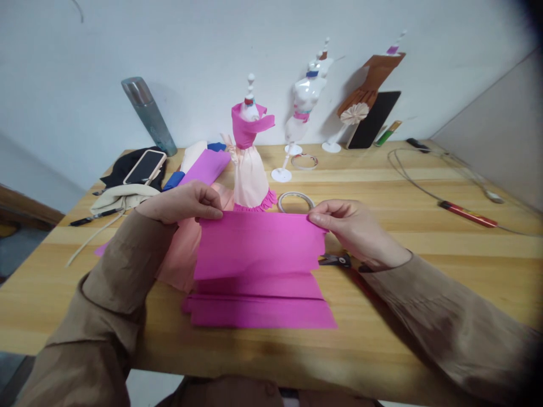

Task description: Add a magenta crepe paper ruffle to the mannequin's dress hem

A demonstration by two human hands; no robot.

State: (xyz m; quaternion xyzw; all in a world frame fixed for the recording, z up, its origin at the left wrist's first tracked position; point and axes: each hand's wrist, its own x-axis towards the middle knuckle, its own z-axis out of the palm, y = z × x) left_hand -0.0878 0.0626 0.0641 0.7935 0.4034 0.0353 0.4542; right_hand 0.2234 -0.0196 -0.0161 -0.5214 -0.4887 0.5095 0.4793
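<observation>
A magenta sheet of thin paper or cloth (261, 243) is stretched between my two hands, its side edges uneven. My left hand (190, 202) pinches the upper left corner between thumb and fingers. At the upper right corner, my right hand (345, 226) pinches the same edge. Below lies another magenta piece (263, 314) on the table, partly covered by the held sheet. Just behind stands a small dress form in a magenta and cream dress (250, 169), with a roll of tape (311, 198) beside it. Scissors (337, 260) lie partly under my right hand.
White dress forms (307, 93) and one in a brown dress (375, 73) stand by the wall. A bottle (155, 121), a phone (146, 168) and folded coloured pieces (206, 167) are at left. A red-handled tool (469, 213) with a cable lies right on the wooden table (424, 305).
</observation>
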